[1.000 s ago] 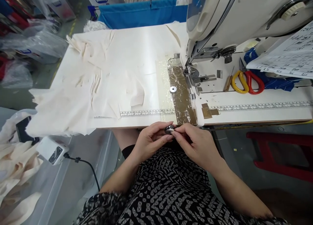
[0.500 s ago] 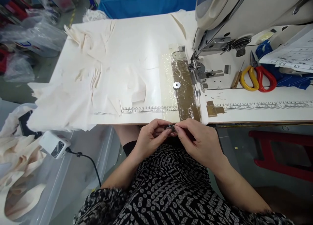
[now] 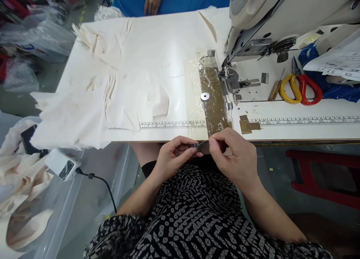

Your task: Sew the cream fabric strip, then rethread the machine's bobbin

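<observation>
Step in hand, as judged: the right hand (image 3: 234, 156) is drawing out a thin strand (image 3: 203, 142), apparently thread, from a small dark metal part (image 3: 194, 145). The left hand (image 3: 173, 156) is gripping that part between thumb and fingers, just off the counter (image 3: 157, 71) edge, between 6 and 7 o'clock from the silver disc (image 3: 205, 96). The right hand is pinching at the strand, which is running toward 2 o'clock. The next move is calling for a steady left grip and light, even tension — no jerking. Fingertips are masking much of the part; its slots and the strand's exact path are staying unreadable.
</observation>
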`<state>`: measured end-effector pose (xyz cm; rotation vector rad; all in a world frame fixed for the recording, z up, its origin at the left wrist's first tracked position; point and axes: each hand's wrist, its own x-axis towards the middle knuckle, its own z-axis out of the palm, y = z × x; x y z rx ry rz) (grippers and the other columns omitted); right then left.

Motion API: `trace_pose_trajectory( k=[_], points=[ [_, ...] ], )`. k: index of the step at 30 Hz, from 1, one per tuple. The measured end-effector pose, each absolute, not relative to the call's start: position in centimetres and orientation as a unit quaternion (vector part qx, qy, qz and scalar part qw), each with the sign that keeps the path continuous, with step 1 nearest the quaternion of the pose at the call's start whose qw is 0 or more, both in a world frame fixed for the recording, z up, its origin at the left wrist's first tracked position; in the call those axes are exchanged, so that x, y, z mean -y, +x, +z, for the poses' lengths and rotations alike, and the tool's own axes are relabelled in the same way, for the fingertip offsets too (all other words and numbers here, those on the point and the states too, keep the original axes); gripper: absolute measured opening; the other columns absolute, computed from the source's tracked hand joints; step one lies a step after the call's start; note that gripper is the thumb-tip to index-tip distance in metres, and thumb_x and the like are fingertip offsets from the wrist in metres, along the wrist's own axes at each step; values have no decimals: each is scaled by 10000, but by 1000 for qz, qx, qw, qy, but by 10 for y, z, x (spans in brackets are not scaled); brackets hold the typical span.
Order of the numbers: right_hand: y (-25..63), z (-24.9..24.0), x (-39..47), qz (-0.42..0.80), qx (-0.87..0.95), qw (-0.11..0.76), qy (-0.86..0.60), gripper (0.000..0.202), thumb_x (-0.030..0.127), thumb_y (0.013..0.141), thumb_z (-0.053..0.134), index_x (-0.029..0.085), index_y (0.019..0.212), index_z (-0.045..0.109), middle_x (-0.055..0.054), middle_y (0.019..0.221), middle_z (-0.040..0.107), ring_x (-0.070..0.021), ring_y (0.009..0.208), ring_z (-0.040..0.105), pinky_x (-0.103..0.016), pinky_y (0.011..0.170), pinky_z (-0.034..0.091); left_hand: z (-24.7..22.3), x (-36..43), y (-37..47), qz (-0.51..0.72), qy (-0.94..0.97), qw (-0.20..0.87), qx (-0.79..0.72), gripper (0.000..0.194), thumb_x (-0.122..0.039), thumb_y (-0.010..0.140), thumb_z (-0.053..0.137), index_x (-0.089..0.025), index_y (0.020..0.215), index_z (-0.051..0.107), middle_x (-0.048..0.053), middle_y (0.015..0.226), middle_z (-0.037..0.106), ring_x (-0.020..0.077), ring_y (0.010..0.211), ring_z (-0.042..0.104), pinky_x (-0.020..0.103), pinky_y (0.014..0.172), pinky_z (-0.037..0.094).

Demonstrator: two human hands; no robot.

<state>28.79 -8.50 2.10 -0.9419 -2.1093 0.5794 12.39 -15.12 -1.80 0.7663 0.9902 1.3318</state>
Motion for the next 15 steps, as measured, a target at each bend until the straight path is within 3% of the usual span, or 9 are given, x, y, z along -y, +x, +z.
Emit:
trace_pose_trajectory(
  k=[2, 4, 7, 9, 15],
  points=[
    [289, 19, 85, 322, 778, 398, -364, 171, 154, 935, 536, 205, 771, 541, -7, 775, 587, -111, 597, 523, -257, 541, 417, -18, 151, 124, 581, 329, 610, -426, 190, -277, 851, 752, -149, 967, 673, 38, 823, 753, 120, 775, 742, 173, 753, 596],
    [289, 15, 84, 495, 694, 412, -323, 164, 180, 960, 524, 207, 800, 549, -35, 928, 637, -106, 587, 564, -269, 535, 461, -17, 150, 124, 583, 325, 614, -421, 194, -279, 846, 757, -150, 964, 673, 35, 805, 751, 124, 763, 742, 178, 741, 597],
    [287, 7, 85, 700, 548, 409, -207, 143, 205, 993, 496, 219, 864, 555, -4, 916, 654, -79, 481, 552, -257, 483, 477, -15, 149, 123, 580, 305, 633, -413, 228, -305, 825, 776, -146, 949, 667, 35, 800, 748, 147, 731, 742, 228, 722, 616],
    [285, 3, 86, 715, 527, 425, -175, 134, 193, 993, 503, 218, 875, 562, 18, 848, 646, -70, 454, 537, -241, 469, 465, -13, 149, 122, 577, 289, 647, -405, 256, -330, 807, 792, -146, 927, 662, 37, 821, 746, 160, 702, 738, 271, 715, 631],
    [289, 4, 93, 523, 635, 483, -300, 155, 152, 969, 547, 201, 825, 576, -20, 870, 643, -91, 537, 550, -267, 524, 461, -14, 151, 120, 585, 290, 629, -422, 229, -314, 834, 768, -146, 946, 660, 66, 928, 748, 155, 744, 739, 251, 709, 626]
  ],
)
